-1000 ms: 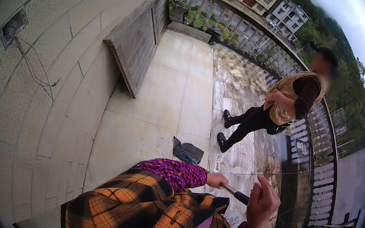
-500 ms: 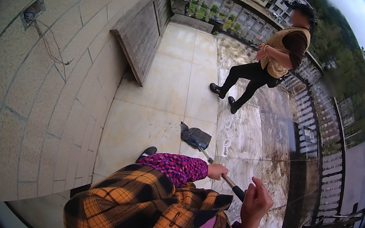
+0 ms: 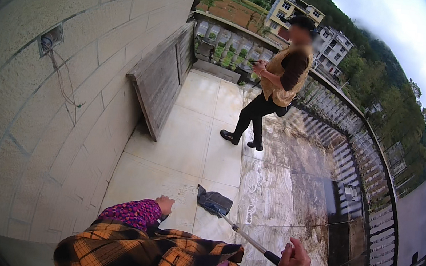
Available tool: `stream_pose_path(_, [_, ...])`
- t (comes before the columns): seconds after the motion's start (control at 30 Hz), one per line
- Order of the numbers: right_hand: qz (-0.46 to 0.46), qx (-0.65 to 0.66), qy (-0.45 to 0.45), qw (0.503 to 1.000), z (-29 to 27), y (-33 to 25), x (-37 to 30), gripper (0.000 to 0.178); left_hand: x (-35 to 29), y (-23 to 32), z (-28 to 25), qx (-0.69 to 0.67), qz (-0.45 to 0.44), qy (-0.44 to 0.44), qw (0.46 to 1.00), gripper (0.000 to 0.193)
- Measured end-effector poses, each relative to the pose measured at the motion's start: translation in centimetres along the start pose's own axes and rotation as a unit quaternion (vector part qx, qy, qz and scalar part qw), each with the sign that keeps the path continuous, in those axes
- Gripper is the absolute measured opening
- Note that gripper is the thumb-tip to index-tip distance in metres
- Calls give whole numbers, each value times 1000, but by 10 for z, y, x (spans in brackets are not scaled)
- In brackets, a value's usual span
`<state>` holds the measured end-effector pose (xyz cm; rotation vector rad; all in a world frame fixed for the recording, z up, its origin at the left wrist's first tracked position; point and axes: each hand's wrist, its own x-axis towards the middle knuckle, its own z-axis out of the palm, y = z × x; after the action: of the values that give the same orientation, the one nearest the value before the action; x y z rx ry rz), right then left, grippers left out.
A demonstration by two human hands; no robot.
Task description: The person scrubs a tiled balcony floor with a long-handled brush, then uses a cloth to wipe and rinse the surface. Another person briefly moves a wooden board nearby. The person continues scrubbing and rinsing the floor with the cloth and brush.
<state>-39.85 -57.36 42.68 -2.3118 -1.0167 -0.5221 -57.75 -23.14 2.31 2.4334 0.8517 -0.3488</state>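
Note:
A flat mop with a dark grey cloth head [image 3: 214, 202] rests on the pale tiles in front of me. Its silver pole slants down right to a black grip. My right hand [image 3: 294, 263] is closed around the grip's end, the index finger partly raised. Free of the pole, my left hand [image 3: 164, 205] hovers over the tiles left of the mop head; its fingers look loosely apart and hold nothing. Wet, foamy streaks [image 3: 253, 192] lie right of the mop head.
A person [image 3: 285, 72] in a gold vest stands ahead, hands together at the waist. A wooden board [image 3: 161, 75] leans against the brick wall [image 3: 65, 113] on the left. Balusters [image 3: 374, 176] edge the terrace at right and back. Brown, muddy tiles [image 3: 312, 237] lie at right.
My left hand has let go of the mop pole and moved left. The view has tilted up. The person ahead has shifted their arms and stance.

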Motion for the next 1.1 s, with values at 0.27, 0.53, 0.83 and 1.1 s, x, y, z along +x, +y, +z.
stream_pose_path(0.27, [60,93,25,994,4,6,-10,15,-118,-175,14,-81,-332,101,934,59])
stream_pose_path(0.53, [25,97,29,995,4,5,7,15,-63,-104,-17,-99,-137,99,981,62])
stream_pose_path(0.83, [56,122,20,991,10,1,8,16,-76,-51,12,-88,-20,-33,995,63])
stream_pose_path(1.1, [52,88,10,995,11,-7,5,17,-99,-128,5,-28,-194,-78,977,62])
